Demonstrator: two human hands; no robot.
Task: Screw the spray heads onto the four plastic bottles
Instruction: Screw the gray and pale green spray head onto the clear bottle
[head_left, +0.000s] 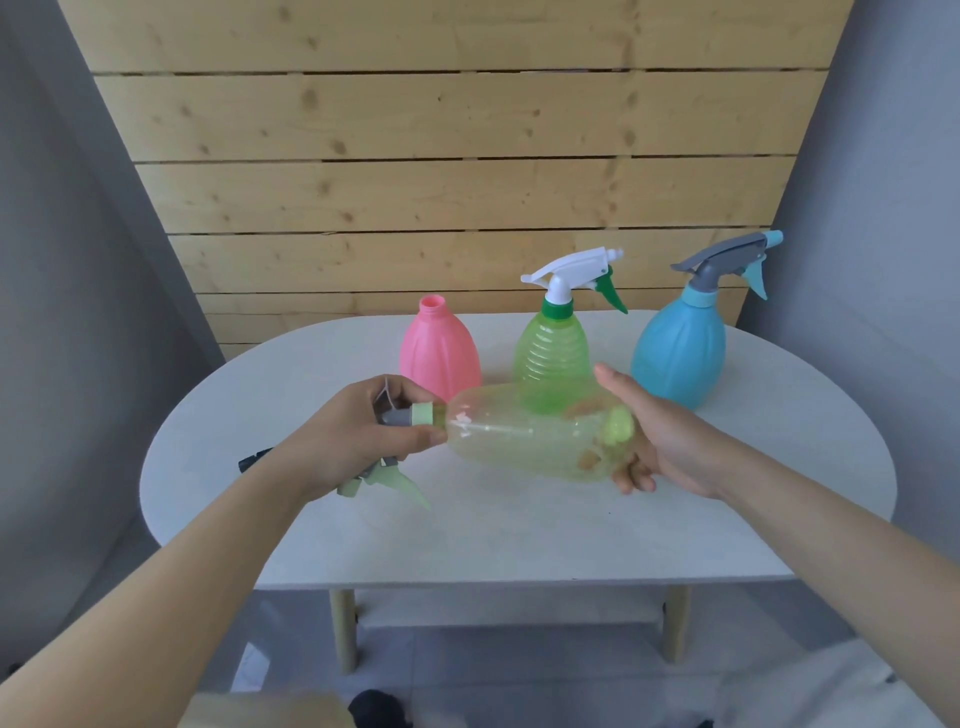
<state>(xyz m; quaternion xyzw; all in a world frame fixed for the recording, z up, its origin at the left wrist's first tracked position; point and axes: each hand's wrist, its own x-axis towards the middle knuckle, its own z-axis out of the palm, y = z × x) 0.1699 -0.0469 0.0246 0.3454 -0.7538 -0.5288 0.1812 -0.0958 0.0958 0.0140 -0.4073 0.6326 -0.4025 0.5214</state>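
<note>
Head view: over a white oval table (519, 525) the person holds a clear yellowish bottle (530, 434) on its side, above the tabletop. The right hand (660, 441) cups the bottle's base, fingers curled under it and thumb raised. The left hand (358, 434) is closed around a grey and pale-green spray head (410, 415) at the bottle's neck, its pale-green trigger sticking out below the hand. Through the clear wall the dip tube shows along the bottle; no liquid can be made out. Behind stand three upright bottles: a pink bottle (439, 353) with a bare, open neck, a green ribbed bottle (553, 353) topped by a white and green spray head (576, 275), and a blue bottle (678, 353) with a grey and blue spray head (732, 262). A dark object (252, 460) lies on the table beside the left wrist, too hidden to name.
</note>
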